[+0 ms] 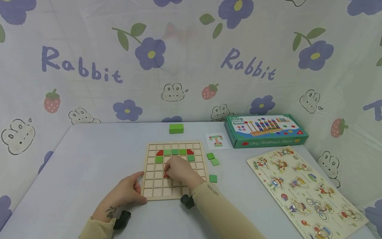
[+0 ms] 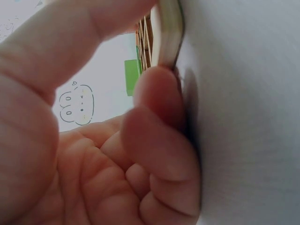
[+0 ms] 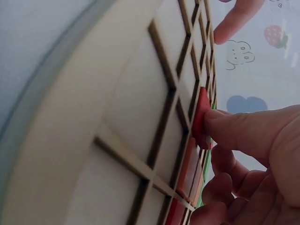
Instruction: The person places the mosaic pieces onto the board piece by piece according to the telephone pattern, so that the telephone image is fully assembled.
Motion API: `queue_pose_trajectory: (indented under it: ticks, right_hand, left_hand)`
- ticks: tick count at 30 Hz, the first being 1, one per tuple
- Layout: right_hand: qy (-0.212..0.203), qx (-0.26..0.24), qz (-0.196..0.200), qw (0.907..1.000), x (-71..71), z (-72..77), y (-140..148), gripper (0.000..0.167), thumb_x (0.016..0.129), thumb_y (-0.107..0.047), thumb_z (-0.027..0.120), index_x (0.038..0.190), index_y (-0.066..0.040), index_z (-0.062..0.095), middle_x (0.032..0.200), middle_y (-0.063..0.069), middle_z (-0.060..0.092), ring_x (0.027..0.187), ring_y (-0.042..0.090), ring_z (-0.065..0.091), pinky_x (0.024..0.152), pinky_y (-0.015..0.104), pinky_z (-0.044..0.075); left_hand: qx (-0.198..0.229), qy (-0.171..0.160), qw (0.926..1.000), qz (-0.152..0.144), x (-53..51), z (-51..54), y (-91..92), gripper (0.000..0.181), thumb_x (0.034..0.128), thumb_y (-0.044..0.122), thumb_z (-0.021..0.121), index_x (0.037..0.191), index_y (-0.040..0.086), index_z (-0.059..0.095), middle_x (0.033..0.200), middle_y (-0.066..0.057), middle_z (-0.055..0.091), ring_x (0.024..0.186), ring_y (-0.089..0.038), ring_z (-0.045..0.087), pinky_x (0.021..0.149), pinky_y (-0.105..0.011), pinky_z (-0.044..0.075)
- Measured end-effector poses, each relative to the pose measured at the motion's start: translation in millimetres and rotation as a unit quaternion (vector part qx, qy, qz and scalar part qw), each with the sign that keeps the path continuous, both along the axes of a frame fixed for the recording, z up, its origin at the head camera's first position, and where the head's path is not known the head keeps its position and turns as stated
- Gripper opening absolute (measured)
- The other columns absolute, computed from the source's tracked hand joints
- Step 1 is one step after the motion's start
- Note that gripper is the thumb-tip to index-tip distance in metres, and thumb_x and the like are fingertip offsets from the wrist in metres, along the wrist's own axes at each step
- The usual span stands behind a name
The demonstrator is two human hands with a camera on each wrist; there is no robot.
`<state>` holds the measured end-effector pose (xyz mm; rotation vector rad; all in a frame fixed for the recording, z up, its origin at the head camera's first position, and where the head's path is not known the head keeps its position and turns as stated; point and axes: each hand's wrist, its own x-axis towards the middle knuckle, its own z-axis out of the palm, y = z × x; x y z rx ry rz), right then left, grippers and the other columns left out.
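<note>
A wooden grid board lies flat on the table. Several green tiles and red rounded tiles sit in its upper cells. Over the middle of the board, my right hand pinches a red tile between thumb and fingers, at the grid's surface. More red pieces show below it in the right wrist view; my palm hides part of the board in the head view. At the board's lower left corner my left hand holds the edge with thumb and fingertips, the other fingers curled.
Loose green tiles lie right of the board. Behind them is a pattern card, beside a green game box. A green block stands at the back. A picture puzzle board covers the right side.
</note>
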<state>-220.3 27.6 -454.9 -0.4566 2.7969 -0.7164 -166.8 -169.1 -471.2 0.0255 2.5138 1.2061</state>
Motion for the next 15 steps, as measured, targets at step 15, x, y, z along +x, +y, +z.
queue_pose_trajectory:
  ticks: [15]
  right_hand:
    - [-0.068, -0.272, -0.066, 0.9577, 1.6, 28.0, 55.3, 0.035, 0.080, -0.013, 0.069, 0.114, -0.008, 0.060, 0.078, 0.002, 0.054, 0.062, 0.014, 0.043, 0.053, 0.026, 0.036]
  left_hand:
    - [-0.006, -0.003, 1.0000, 0.002, -1.2, 0.2, 1.0, 0.099, 0.0538, -0.001, 0.084, 0.140, 0.004, 0.035, 0.069, -0.006, 0.050, 0.059, -0.016, 0.045, 0.050, -0.028, 0.035]
